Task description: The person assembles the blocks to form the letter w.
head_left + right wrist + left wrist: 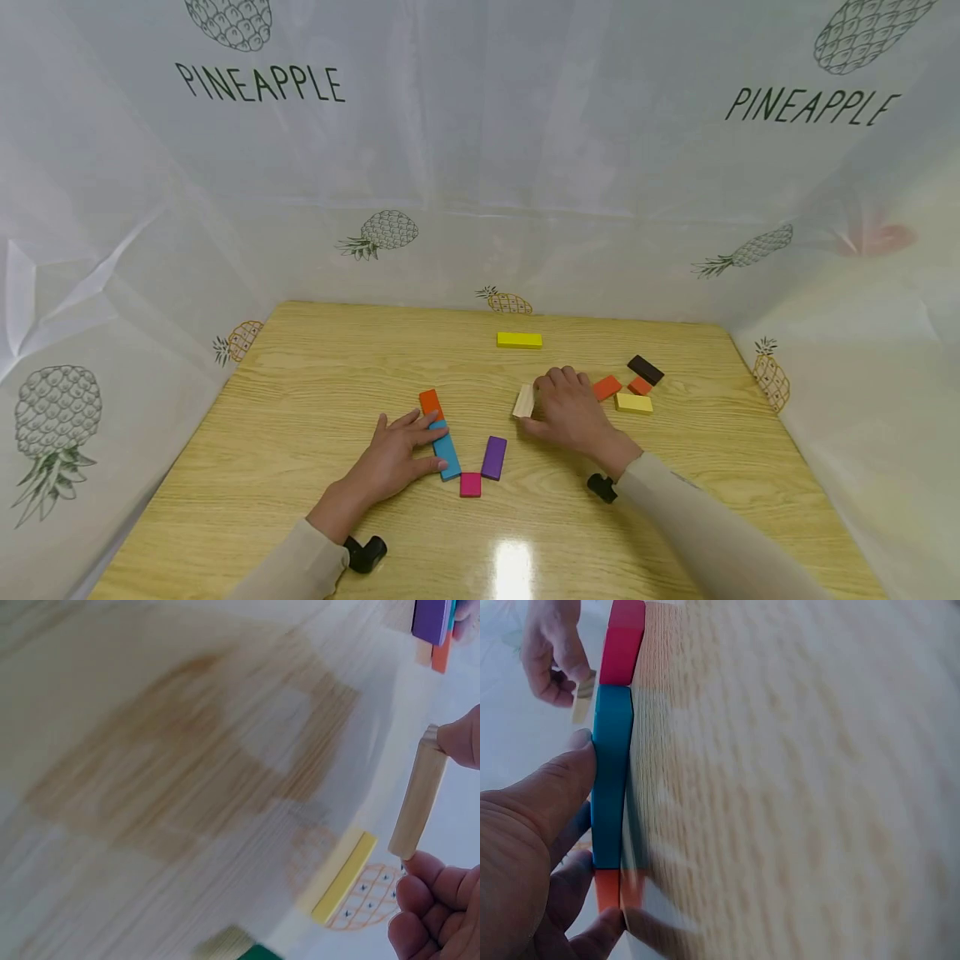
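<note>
My right hand pinches a plain wooden block by its ends between thumb and fingers; the right wrist view shows that block held above the table. With fingers spread, my left hand rests on a blue block and an orange-red block, which lie end to end in a slanting line. The thumb touches the blue block in the left wrist view. A small magenta block lies at the near end of the blue one, and a purple block slants up from its right corner.
A yellow block lies near the table's back edge. Right of my right hand are an orange block, a small orange block, a black block and a pale yellow block. A pineapple-print sheet surrounds the wooden table.
</note>
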Demonstrator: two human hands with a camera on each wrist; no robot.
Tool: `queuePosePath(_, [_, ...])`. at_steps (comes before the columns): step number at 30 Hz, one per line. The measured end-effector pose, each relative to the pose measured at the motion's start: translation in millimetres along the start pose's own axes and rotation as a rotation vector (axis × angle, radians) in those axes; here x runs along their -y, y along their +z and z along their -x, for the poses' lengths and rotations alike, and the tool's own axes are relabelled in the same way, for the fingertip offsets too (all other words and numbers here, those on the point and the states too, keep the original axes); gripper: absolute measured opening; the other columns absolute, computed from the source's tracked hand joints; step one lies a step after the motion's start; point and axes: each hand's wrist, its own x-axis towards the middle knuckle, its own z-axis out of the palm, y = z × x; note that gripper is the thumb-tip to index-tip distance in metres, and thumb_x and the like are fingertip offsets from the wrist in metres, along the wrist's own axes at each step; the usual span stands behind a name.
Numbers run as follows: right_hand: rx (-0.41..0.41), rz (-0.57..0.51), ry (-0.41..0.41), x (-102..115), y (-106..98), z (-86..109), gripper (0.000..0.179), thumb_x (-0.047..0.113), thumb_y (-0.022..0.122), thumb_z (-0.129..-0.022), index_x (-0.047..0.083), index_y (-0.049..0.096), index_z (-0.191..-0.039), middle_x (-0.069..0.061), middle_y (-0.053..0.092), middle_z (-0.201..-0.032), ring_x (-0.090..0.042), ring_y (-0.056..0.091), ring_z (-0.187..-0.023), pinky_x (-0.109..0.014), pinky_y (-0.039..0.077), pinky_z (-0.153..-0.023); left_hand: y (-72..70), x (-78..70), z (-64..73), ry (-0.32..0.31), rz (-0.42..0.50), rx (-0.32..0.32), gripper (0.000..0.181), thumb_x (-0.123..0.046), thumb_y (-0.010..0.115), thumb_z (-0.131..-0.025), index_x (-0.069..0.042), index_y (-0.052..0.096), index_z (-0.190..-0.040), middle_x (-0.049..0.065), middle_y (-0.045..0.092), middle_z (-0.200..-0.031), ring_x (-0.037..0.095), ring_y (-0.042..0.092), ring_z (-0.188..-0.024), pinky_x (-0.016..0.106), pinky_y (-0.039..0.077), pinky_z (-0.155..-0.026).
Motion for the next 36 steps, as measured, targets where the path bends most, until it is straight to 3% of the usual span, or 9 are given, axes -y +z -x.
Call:
queuePosePath(9, [0.051,-0.051,-0.049,12,4,-10.2,0.058,0.055,0.075,-0.090,0.002,0.070,-0.114,-0.012,0.064,-0.110,-0.031,0.053,-0.099,-0.049,0.047,-0.090,1.4,2.0,-0.8,-0.001,-0.018,-0.005,0.057,-0.041,0.081,-0.092,-0.017,0.070,-0.142,0.008,0.052,-0.161,0.041,0.035,-0.156,0.078,0.000,-0.123])
queuePosePath(36, [0.079,-0.041,-0.083,18,13,-17.1,0.058,0.055,0.071,-0.092,0.002,0.071,-0.116,-0.014,0.066,-0.112,-0.032,0.057,-0.102,-0.047,0.047,-0.085,0.2,3.5,-2.3,0.001,-0.013,0.007,0.057,-0.041,0.081,-0.093,-0.017,0.069,-0.143,0.008,0.051,-0.162,0.041,0.034,-0.157,0.078,-0.001,-0.123])
